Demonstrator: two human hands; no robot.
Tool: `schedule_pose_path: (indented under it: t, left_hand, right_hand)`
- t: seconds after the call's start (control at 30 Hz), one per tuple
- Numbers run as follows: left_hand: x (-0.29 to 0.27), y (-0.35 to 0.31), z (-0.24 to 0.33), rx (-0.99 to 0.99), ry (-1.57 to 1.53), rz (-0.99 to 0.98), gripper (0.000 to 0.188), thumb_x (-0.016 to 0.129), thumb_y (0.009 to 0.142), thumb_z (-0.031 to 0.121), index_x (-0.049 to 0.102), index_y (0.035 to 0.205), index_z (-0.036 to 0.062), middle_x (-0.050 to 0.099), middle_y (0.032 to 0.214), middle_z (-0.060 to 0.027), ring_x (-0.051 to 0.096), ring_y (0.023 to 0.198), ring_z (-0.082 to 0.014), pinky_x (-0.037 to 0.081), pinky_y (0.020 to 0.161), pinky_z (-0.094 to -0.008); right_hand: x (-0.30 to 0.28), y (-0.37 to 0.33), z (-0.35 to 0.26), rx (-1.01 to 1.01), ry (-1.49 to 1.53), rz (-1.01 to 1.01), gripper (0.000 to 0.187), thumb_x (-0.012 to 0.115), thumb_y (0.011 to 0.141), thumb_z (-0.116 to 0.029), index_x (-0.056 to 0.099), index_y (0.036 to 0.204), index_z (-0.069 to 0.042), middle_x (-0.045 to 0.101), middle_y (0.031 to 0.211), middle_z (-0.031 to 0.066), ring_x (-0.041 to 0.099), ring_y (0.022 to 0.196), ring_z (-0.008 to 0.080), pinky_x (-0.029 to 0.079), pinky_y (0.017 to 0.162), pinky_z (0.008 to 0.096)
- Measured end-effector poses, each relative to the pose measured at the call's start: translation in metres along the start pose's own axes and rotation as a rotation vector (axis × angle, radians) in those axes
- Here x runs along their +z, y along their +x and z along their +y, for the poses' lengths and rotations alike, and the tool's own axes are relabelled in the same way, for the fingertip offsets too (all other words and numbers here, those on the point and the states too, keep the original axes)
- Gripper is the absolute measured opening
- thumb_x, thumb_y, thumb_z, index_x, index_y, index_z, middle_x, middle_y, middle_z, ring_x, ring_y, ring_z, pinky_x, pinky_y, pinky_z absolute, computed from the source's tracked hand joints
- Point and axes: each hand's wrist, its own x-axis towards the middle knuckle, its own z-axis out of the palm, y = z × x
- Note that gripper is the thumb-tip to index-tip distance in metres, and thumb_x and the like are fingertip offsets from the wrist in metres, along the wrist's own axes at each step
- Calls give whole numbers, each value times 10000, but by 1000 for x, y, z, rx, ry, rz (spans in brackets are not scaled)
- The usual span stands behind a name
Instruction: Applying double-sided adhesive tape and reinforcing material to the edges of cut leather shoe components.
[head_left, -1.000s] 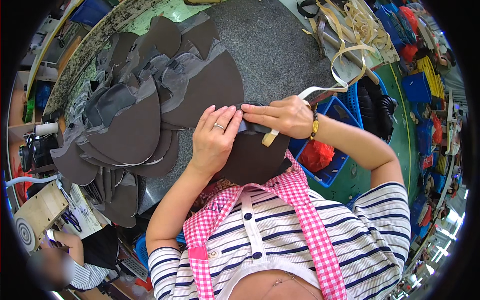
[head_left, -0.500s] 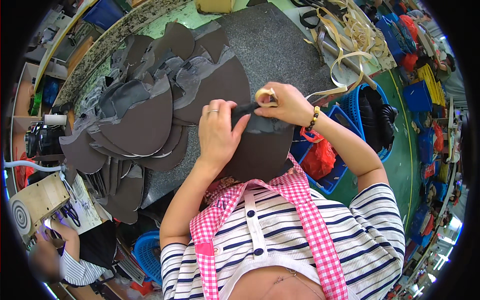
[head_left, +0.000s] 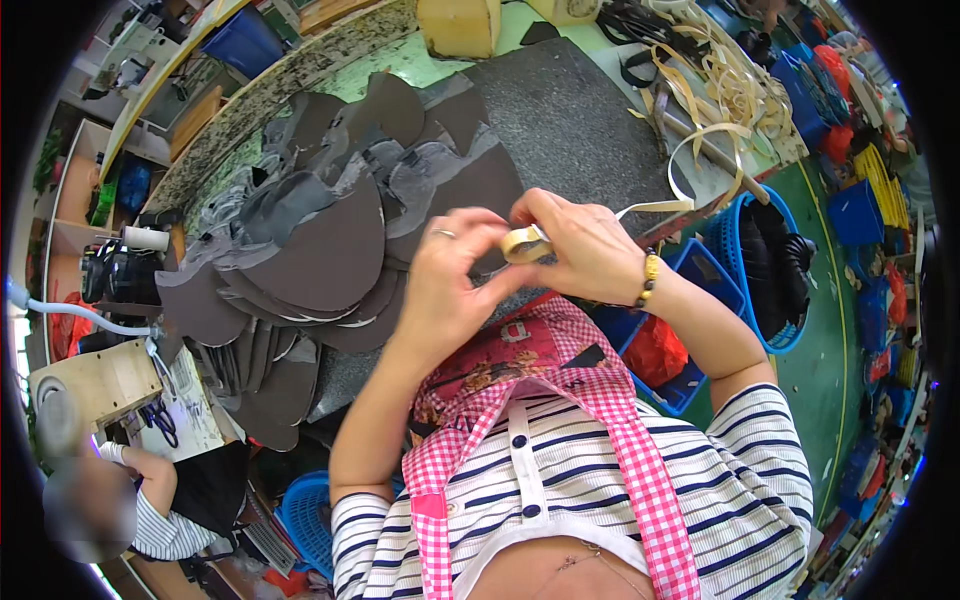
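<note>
hands: left hand [head_left: 445, 285] and right hand [head_left: 585, 250] both pinch tan tape roll [head_left: 525, 243]
counter [head_left: 560, 110]: fanned dark flat foam pieces [head_left: 320, 250]
blue basket [head_left: 775, 265]: black items, right

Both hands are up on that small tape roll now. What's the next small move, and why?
Probably pull a short length free: the right hand pinches the small tan tape roll above the dark grey mat, and the left hand has its fingers curled at the roll's edge as if picking at the loose end. Whether the end is already lifted cannot be told. The stacked dark cut pieces lie untouched beside them.
</note>
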Motion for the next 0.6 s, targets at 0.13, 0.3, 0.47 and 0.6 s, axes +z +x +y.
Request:
schedule_pose_path:
  t: [0.13,0.3,0.47,0.6]
  left_hand:
    - [14,-5,-7,-147,-110,-42,137,760,767,108,692,858,31,673,886,-70,618,853,-208,473,768,-329]
    - [25,14,-28,-49,70,-92,346,792,722,174,655,985,-3,649,1014,-124,603,933,-302,468,840,-381]
    - [-1,32,-97,-206,823,300,585,797,694,216,523,1162,-3,529,1220,-174,509,1078,-368,419,916,-451]
    - [22,22,-86,120,563,405,314,689,670,-67,528,905,65,573,1012,-118,534,999,-346,438,867,-418]
  right_hand:
    - [-18,-14,19,103,775,-290,303,713,854,-260,579,936,-1,614,1014,84,577,834,147,453,692,286]
    - [-21,-20,32,-230,775,77,168,644,883,-156,590,791,-26,554,1273,170,589,975,162,448,756,252]
    - [-52,-35,73,-348,1535,59,107,617,778,-135,542,716,-91,657,980,171,556,1156,368,155,1144,576]
    - [-70,-42,80,-397,1638,-30,191,638,779,-150,473,697,-99,582,1095,111,420,1307,348,201,1140,598]
